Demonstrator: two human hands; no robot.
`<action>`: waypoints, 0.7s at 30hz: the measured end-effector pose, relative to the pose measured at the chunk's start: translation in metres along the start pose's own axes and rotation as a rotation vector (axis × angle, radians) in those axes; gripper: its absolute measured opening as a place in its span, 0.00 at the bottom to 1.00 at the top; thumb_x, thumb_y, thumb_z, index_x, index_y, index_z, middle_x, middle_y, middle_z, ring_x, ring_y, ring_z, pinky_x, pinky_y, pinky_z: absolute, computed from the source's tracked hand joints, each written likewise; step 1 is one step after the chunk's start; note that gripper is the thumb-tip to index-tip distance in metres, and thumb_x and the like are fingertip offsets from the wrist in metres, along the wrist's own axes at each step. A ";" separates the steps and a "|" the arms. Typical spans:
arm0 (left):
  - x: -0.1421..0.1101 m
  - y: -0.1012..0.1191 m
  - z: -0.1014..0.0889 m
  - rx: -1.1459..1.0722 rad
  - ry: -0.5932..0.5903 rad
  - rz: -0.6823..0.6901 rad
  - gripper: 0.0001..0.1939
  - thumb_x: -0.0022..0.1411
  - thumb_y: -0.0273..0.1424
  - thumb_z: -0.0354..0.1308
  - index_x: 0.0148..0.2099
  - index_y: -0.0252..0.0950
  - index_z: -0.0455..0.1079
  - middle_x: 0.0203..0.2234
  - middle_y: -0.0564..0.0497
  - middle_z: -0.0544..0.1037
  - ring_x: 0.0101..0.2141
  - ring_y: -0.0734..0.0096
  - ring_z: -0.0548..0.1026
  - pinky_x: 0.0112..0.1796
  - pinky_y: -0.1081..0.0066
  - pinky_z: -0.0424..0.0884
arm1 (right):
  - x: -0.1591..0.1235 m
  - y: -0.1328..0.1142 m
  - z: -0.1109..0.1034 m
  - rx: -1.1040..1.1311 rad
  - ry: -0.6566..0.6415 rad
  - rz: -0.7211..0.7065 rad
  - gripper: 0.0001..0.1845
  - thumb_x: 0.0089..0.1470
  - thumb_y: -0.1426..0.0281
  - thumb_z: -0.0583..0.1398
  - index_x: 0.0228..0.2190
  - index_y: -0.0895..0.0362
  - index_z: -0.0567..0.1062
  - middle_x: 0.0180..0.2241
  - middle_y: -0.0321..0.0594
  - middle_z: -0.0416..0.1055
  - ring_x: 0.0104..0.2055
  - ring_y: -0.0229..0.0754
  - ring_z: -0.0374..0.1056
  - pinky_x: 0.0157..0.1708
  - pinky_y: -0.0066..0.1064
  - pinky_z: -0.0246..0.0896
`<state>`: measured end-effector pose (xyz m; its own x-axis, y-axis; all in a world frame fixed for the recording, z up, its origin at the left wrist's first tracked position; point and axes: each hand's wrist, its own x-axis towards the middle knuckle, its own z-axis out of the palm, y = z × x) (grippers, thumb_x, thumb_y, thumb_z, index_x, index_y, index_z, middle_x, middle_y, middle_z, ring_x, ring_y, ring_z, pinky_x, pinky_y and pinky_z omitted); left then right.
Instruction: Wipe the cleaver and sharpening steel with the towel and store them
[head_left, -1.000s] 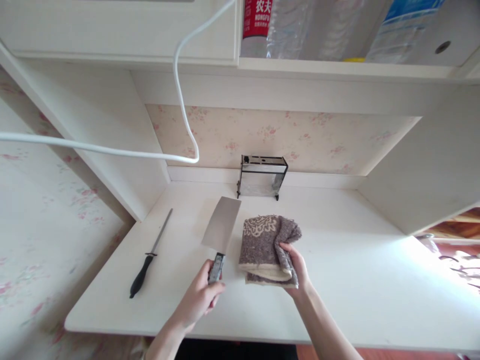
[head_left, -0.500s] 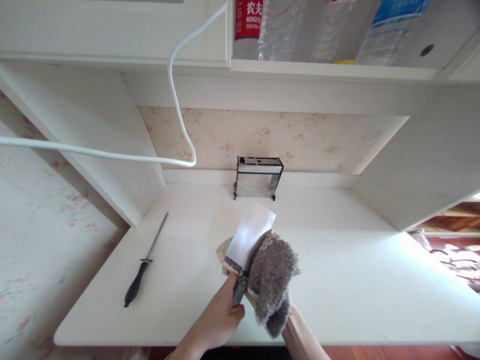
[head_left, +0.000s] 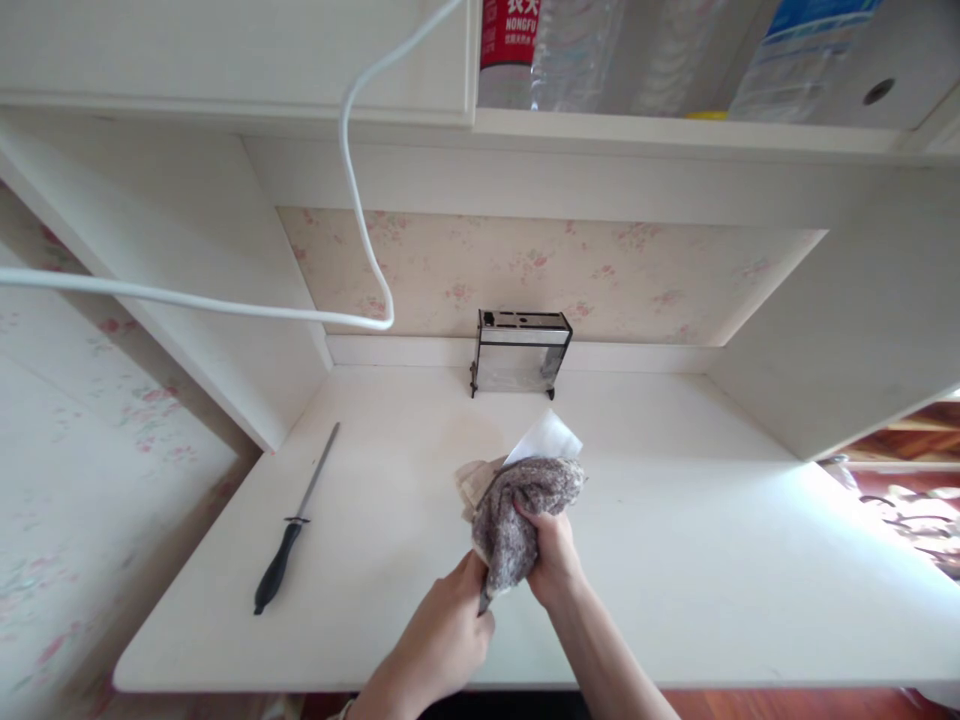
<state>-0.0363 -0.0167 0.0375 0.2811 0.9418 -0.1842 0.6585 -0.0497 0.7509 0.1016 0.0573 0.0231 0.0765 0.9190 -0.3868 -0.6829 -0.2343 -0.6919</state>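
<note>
My left hand is closed round the handle of a cleaver, whose wide shiny blade points away from me. A fluffy grey-brown towel is folded over most of the blade, so only the far end shows. Gripping the towel from the right, my right hand presses it against the blade, thumb on top. A paler side of the cloth sticks out on the left of the blade. Both hands are above the white desk, towards its front edge.
On the desk's left lies a honing steel with a black handle. A knife block with clear sides stands at the back. Overhead, a white cable hangs across the view, and plastic bottles stand on a shelf.
My right hand, half a second ago mostly hidden beneath the towel, now shows on top of it. The towel has moved over the blade and covers more of it. The cleaver has tilted rightward.
</note>
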 end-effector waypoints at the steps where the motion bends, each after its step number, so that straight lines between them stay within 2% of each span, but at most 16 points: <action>1: -0.002 -0.001 0.000 0.009 -0.002 -0.009 0.21 0.51 0.19 0.48 0.47 0.40 0.64 0.36 0.48 0.76 0.34 0.63 0.74 0.33 0.70 0.63 | 0.006 -0.007 -0.001 0.027 0.024 0.004 0.29 0.32 0.74 0.71 0.41 0.58 0.75 0.34 0.41 0.79 0.36 0.51 0.75 0.39 0.40 0.72; 4: -0.008 -0.005 0.000 0.020 -0.026 -0.023 0.18 0.50 0.19 0.47 0.42 0.41 0.61 0.30 0.51 0.74 0.29 0.66 0.71 0.29 0.71 0.58 | 0.027 -0.027 -0.009 0.096 0.089 0.030 0.24 0.32 0.75 0.70 0.37 0.59 0.75 0.32 0.41 0.79 0.33 0.50 0.75 0.39 0.41 0.73; 7: -0.012 -0.007 0.001 -0.019 -0.049 -0.015 0.13 0.54 0.21 0.48 0.40 0.41 0.60 0.28 0.53 0.72 0.26 0.69 0.68 0.27 0.71 0.55 | 0.046 -0.042 -0.020 0.149 0.122 0.019 0.16 0.37 0.74 0.67 0.34 0.59 0.76 0.30 0.40 0.79 0.31 0.47 0.76 0.39 0.41 0.73; 10: -0.013 -0.006 -0.003 -0.060 -0.056 0.000 0.09 0.57 0.25 0.49 0.41 0.40 0.62 0.28 0.53 0.71 0.25 0.71 0.65 0.27 0.72 0.55 | 0.062 -0.057 -0.030 0.177 0.070 -0.039 0.11 0.42 0.73 0.65 0.33 0.57 0.77 0.30 0.39 0.79 0.32 0.46 0.76 0.40 0.39 0.74; 13: -0.016 -0.006 -0.011 -0.182 -0.065 -0.011 0.06 0.58 0.27 0.53 0.40 0.39 0.64 0.28 0.54 0.70 0.26 0.73 0.64 0.28 0.73 0.56 | 0.076 -0.085 -0.039 0.236 0.039 -0.158 0.08 0.48 0.70 0.62 0.34 0.55 0.77 0.33 0.37 0.79 0.37 0.43 0.76 0.42 0.36 0.73; 15: -0.019 -0.010 -0.015 -0.378 -0.081 -0.037 0.06 0.58 0.28 0.55 0.40 0.38 0.65 0.28 0.54 0.68 0.26 0.76 0.63 0.27 0.75 0.58 | 0.083 -0.107 -0.048 0.303 0.075 -0.251 0.08 0.51 0.68 0.60 0.35 0.54 0.76 0.35 0.36 0.79 0.40 0.41 0.75 0.43 0.35 0.72; 17: -0.022 -0.018 -0.019 -0.657 -0.124 -0.072 0.10 0.58 0.30 0.57 0.43 0.37 0.66 0.26 0.57 0.65 0.21 0.80 0.61 0.22 0.78 0.57 | 0.086 -0.124 -0.061 0.337 0.094 -0.332 0.09 0.53 0.67 0.59 0.37 0.53 0.76 0.37 0.35 0.78 0.43 0.40 0.74 0.44 0.35 0.72; 19: -0.022 -0.030 -0.020 -0.986 -0.146 -0.076 0.14 0.59 0.32 0.56 0.48 0.38 0.66 0.23 0.59 0.62 0.15 0.85 0.55 0.15 0.79 0.50 | 0.083 -0.126 -0.075 0.316 0.066 -0.356 0.11 0.53 0.67 0.59 0.39 0.52 0.76 0.38 0.35 0.78 0.44 0.40 0.73 0.44 0.35 0.71; 21: -0.018 -0.042 -0.020 -1.322 -0.152 -0.011 0.16 0.58 0.32 0.56 0.49 0.37 0.67 0.20 0.61 0.59 0.11 0.87 0.50 0.12 0.80 0.46 | 0.076 -0.112 -0.086 0.254 0.014 -0.280 0.11 0.50 0.65 0.62 0.37 0.51 0.77 0.35 0.35 0.79 0.41 0.41 0.74 0.45 0.37 0.69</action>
<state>-0.0830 -0.0250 0.0217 0.4118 0.8896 -0.1976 -0.4837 0.3972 0.7799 0.2466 0.1260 0.0183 0.2946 0.9313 -0.2140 -0.7922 0.1128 -0.5997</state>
